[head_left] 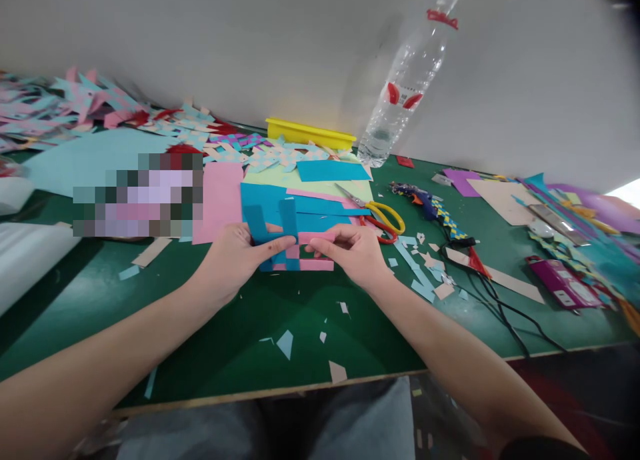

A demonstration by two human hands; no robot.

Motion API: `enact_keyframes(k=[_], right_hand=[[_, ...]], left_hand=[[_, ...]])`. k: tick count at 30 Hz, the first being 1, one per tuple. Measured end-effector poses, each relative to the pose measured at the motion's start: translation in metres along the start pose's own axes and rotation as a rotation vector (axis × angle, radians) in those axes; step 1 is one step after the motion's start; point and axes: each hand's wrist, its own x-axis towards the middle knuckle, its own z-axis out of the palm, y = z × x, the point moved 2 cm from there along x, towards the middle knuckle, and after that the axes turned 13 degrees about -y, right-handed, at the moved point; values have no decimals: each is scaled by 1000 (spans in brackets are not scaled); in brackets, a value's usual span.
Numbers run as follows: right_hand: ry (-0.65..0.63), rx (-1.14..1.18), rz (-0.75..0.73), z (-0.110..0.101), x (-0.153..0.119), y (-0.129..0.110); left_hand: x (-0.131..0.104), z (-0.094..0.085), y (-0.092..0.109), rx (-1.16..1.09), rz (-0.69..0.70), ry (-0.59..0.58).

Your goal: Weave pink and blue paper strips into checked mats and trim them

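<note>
Both hands hold a small weave of blue paper strips (289, 220) and pink paper strips (320, 265) above the green table. My left hand (240, 253) pinches the blue part, thumb on top and fingers behind it. My right hand (353, 247) is closed on the upper pink strip, thumb against fingers. Blue strips stand up from the top of the weave, and pink ones stick out to the right. Just behind lie blue paper sheets (320, 210) and a pink sheet (217, 203). Scissors with yellow handles (387, 217) rest open beside the right hand, partly over red handles (383, 232).
A clear plastic bottle (405, 80) leans at the wall near a yellow tray (310, 135). Woven paper pieces (85, 100) are heaped at the back left. A glue gun (435, 210) with its cord, a purple box (563, 283) and paper scraps (285, 345) lie about the table (210, 347).
</note>
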Motion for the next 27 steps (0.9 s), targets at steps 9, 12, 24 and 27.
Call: enact_keyframes(k=[9, 12, 24, 27], right_hand=[[-23, 2, -42, -1, 0, 0], [-20, -17, -34, -1, 0, 0], [-7, -115, -58, -5, 0, -3], [43, -139, -48, -9, 1, -3]], left_hand=[[-1, 2, 4, -94, -2, 0], [-1, 1, 2, -103, 1, -2], [1, -2, -1, -106, -20, -35], [3, -6, -2, -136, 14, 14]])
